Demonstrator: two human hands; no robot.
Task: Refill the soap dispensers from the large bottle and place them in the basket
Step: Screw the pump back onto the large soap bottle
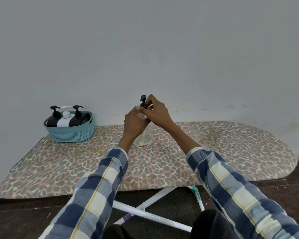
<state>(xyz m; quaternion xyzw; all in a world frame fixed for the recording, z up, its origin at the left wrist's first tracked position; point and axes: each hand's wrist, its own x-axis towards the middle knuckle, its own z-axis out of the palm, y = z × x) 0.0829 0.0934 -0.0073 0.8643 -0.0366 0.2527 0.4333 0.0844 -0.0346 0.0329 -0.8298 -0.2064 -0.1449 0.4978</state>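
Gripping a clear bottle [146, 135] on the leopard-print ironing board [231, 149], I close left hand [135, 120] and right hand [156, 110] around its pump; teal basket [71, 133] far left, grey wall [145, 49] behind.

Clear bottle [146, 135] stands upright on the board, nearly empty, orange label low on its front; black pump head [143, 99] sits at its neck. Teal basket [71, 131] at far left holds two black dispensers [53, 118] [78, 117] flanking a white dispenser [64, 119] (all upright, pumps on).
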